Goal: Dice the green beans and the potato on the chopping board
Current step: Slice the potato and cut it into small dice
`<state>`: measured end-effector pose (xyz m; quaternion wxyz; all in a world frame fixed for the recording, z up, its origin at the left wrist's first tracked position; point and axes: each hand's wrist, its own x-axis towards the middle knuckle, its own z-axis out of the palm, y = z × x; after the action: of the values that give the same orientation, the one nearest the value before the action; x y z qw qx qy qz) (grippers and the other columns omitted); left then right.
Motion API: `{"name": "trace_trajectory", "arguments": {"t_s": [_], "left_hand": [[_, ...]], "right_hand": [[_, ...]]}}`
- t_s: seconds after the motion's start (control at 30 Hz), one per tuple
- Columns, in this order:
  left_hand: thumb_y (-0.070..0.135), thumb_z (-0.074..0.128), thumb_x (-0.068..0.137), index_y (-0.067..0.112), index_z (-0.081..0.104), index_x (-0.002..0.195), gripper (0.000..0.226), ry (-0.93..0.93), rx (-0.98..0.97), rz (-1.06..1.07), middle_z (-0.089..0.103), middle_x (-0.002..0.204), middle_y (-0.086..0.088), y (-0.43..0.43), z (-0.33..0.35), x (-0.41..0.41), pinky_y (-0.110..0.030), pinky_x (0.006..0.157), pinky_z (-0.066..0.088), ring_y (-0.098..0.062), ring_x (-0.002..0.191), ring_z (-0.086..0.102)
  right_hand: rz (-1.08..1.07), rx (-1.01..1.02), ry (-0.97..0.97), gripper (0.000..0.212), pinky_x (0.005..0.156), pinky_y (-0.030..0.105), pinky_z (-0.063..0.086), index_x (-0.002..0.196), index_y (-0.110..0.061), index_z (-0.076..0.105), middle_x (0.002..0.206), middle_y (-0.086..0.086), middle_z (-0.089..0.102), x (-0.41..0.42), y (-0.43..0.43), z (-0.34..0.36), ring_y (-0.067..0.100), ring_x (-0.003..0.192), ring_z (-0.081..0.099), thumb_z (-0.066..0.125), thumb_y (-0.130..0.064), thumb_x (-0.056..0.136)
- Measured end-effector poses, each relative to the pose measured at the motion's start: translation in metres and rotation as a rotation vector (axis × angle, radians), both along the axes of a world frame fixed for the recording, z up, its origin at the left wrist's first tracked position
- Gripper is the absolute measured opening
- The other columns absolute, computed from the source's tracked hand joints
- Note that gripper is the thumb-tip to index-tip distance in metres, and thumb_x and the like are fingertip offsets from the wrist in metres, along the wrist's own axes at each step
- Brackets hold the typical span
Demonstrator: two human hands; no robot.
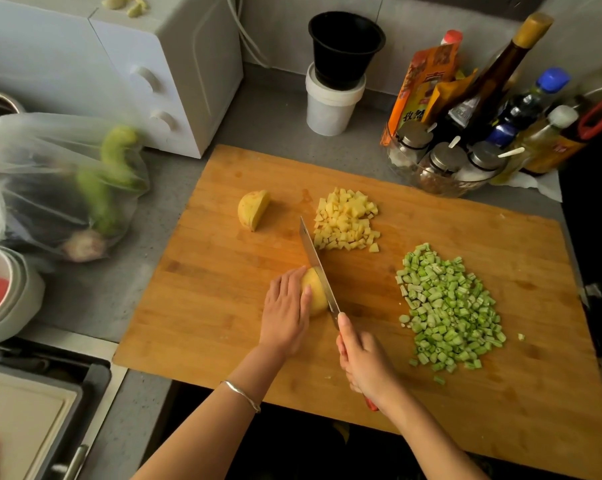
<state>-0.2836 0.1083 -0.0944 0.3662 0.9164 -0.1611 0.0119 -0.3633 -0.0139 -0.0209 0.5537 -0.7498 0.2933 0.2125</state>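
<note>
The board point(223, 306) is matt wood with fine strip grain. The knife point(315, 261) has a smooth, bright metal blade. The counter point(95, 296) is grey, speckled, matt. The bag point(32, 150) is thin, clear, crinkled plastic. The bracelet point(242, 394) is shiny metal. The 3 jars point(445, 168) are glass with metal lids point(412, 135).

A knife point(318, 268) bears on a potato piece point(316, 292), mid chopping board point(223, 306).
The left hand point(285, 313) holds the potato piece; the right hand point(365, 365) grips the knife.
</note>
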Motion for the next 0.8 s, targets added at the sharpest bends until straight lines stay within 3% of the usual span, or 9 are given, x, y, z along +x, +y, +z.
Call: {"name": "trace_trajectory", "arguments": {"t_s": [0.17, 0.43, 0.63, 0.8], "left_hand": [[0.046, 0.018, 0.098, 0.016, 0.047, 0.132, 0.054, 0.058, -0.092, 0.228, 0.051, 0.128, 0.002, -0.001, 0.003, -0.002, -0.033, 0.105, 0.028, -0.016, 0.119, 0.038], [0.041, 0.022, 0.098, 0.011, 0.052, 0.115, 0.045, 0.012, 0.065, 0.274, 0.052, 0.110, -0.004, -0.010, -0.005, -0.005, -0.033, 0.095, 0.029, -0.022, 0.105, 0.043], [0.037, 0.026, 0.099, 0.011, 0.049, 0.106, 0.036, -0.020, 0.085, 0.284, 0.051, 0.103, -0.006, -0.011, -0.007, -0.006, -0.030, 0.089, 0.028, -0.021, 0.097, 0.041], [0.036, 0.026, 0.099, 0.012, 0.046, 0.105, 0.032, -0.027, 0.094, 0.285, 0.050, 0.101, -0.006, -0.012, -0.006, -0.006, -0.029, 0.087, 0.027, -0.020, 0.095, 0.039]], "right_hand": [[-0.040, 0.056, -0.018, 0.054, 0.038, 0.021, 0.020, 0.064, -0.016, 0.038, 0.045, -0.004, 0.027, -0.003, -0.005, 0.004, 0.010, 0.035, 0.024, 0.033, -0.060, 0.095], [-0.035, 0.167, -0.102, 0.054, 0.038, 0.016, 0.017, 0.064, -0.013, 0.037, 0.046, 0.000, 0.026, -0.010, -0.011, 0.026, 0.011, 0.034, 0.021, 0.033, -0.060, 0.090], [0.032, 0.104, -0.104, 0.053, 0.037, 0.015, 0.022, 0.064, -0.013, 0.037, 0.044, -0.007, 0.029, -0.009, -0.004, 0.029, 0.006, 0.034, 0.026, 0.031, -0.056, 0.094], [0.069, 0.016, -0.063, 0.058, 0.039, 0.014, 0.024, 0.062, -0.015, 0.038, 0.043, -0.007, 0.033, -0.010, -0.002, 0.024, 0.007, 0.035, 0.031, 0.028, -0.068, 0.083]]}}
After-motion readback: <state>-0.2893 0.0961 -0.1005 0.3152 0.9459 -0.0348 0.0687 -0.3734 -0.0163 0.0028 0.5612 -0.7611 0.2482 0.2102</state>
